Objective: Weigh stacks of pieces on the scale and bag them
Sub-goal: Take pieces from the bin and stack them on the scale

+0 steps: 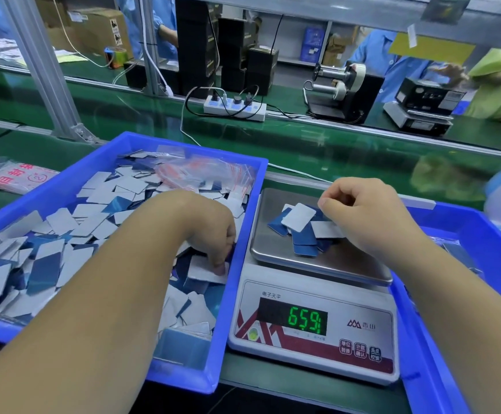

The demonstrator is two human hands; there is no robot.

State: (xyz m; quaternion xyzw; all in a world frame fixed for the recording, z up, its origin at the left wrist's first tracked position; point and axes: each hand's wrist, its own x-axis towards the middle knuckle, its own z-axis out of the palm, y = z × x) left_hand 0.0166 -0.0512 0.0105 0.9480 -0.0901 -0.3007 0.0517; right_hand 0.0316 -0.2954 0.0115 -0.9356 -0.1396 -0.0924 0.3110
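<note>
Running across the whole far side: green conveyor belt (318,144), with a white power strip (234,108) and a black tape dispenser (343,94) on the bench past it. Big blue tray (244,234) sits left, full of loose white and blue pieces (73,222); clear zip bags with red print (207,171) are piled in its far right corner, another bag (13,176) lies on the bench left of the tray. Second blue tray (464,231) sits right, mostly hidden by the right arm, contents not readable. Scale (312,333) stands between the two trays, green display reads roughly 65.9, last digit unclear. Steel pan (273,246) carries a small untidy heap of pieces (300,227), white and blue faces mixed, fanned out, not squared up. Left hand (213,237) is down in the left tray near its right wall, fingers curled, pinching a white piece (206,273) lying on the pile. Right hand (365,210) is over the pan's far right edge, just above the heap, fingers curled in, thumb against index; cannot tell if it's holding a piece.
</note>
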